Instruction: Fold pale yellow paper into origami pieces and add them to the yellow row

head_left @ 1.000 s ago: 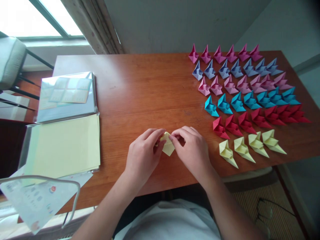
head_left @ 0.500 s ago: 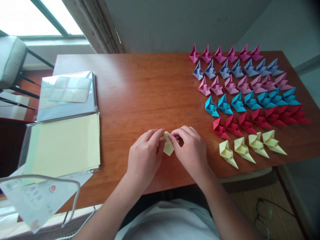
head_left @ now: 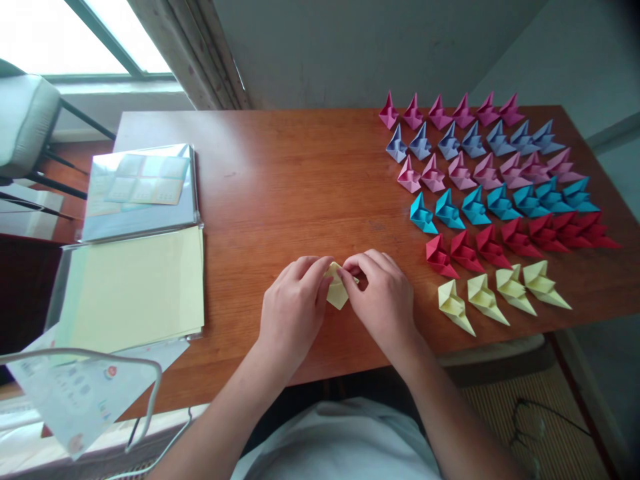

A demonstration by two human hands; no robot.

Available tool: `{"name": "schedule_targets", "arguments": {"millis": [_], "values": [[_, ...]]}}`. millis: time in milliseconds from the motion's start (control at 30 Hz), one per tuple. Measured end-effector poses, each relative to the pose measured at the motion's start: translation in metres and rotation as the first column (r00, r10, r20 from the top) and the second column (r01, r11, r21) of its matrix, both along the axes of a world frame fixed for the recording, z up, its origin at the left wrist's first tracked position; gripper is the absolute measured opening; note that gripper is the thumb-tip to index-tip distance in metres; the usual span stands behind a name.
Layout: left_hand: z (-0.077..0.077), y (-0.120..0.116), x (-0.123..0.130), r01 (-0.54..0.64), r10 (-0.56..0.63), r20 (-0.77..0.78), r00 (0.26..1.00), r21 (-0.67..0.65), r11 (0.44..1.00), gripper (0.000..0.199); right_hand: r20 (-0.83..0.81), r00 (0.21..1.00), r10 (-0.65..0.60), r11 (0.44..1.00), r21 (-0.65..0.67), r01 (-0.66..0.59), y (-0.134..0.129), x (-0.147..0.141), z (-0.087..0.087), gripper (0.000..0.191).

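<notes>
Between my two hands is a small folded piece of pale yellow paper [head_left: 339,294], its lower point showing below my fingers. My left hand [head_left: 296,298] pinches its left side, and my right hand [head_left: 381,291] pinches the right side with thumb and fingers. Part of the paper is hidden behind my fingertips. Close to my right hand, a row of yellow folded paper pieces [head_left: 454,305] lies along the front of the wooden table [head_left: 280,180].
Behind the yellow row are rows of red [head_left: 439,256], blue [head_left: 423,213], pink [head_left: 409,175], lilac [head_left: 397,144] and magenta [head_left: 389,111] paper pieces. To the left lie pale yellow sheets [head_left: 137,287] and a plastic-covered pack [head_left: 143,190]. A white cable [head_left: 155,393] curves at the lower left.
The view has shifted slightly, so the things at left appear a little further right. My left thumb and fingers have moved slightly on the yellow paper; both hands still hold it.
</notes>
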State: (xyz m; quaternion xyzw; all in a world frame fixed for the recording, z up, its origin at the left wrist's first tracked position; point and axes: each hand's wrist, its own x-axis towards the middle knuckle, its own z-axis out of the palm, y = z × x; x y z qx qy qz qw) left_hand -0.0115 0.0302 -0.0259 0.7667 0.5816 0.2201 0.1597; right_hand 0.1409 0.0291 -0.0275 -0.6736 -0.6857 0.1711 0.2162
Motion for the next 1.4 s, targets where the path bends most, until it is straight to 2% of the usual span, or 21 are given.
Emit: {"name": "schedule_targets", "arguments": {"millis": [200, 333, 533, 600, 700, 767, 967, 1200, 1400], "values": [[0.002, 0.001, 0.0, 0.015, -0.015, -0.029, 0.999, 0.003, 1.0, 0.025, -0.021, 0.999, 0.033, 0.997, -0.067, -0.034, 0.009, 0.005, 0.008, 0.012], [0.003, 0.004, -0.002, 0.021, -0.021, -0.025, 0.999, -0.009, 1.0, 0.03, -0.001, 0.999, 0.047, 0.99, -0.137, -0.047, 0.018, 0.008, 0.013, 0.017], [0.005, 0.002, 0.001, 0.02, -0.019, -0.092, 0.996, 0.015, 1.0, 0.016, 0.103, 0.99, 0.092, 0.963, -0.262, -0.062, 0.035, 0.007, 0.022, 0.023], [0.007, -0.003, 0.004, 0.058, -0.045, -0.163, 0.986, 0.079, 0.995, 0.015, 0.131, 0.984, 0.122, 0.948, -0.309, -0.076, 0.039, 0.007, 0.026, 0.022], [0.011, -0.015, 0.007, 0.19, -0.14, -0.266, 0.954, 0.171, 0.967, 0.029, 0.147, 0.978, 0.149, 0.93, -0.356, -0.089, 0.044, 0.007, 0.031, 0.021], [0.012, -0.024, 0.008, 0.242, -0.18, -0.295, 0.938, 0.188, 0.952, 0.036, 0.146, 0.978, 0.152, 0.927, -0.363, -0.091, 0.045, 0.008, 0.032, 0.022], [0.011, -0.041, 0.016, 0.342, -0.286, -0.373, 0.883, 0.093, 0.935, 0.046, 0.142, 0.978, 0.154, 0.933, -0.348, -0.096, 0.045, 0.008, 0.029, 0.023], [0.002, -0.05, 0.025, 0.333, -0.319, -0.413, 0.853, -0.04, 0.942, 0.064, 0.138, 0.977, 0.161, 0.932, -0.348, -0.104, 0.044, 0.008, 0.03, 0.022], [-0.004, -0.053, 0.025, 0.321, -0.309, -0.394, 0.866, -0.038, 0.946, 0.077, 0.117, 0.979, 0.165, 0.933, -0.34, -0.116, 0.042, 0.009, 0.029, 0.023]]}}
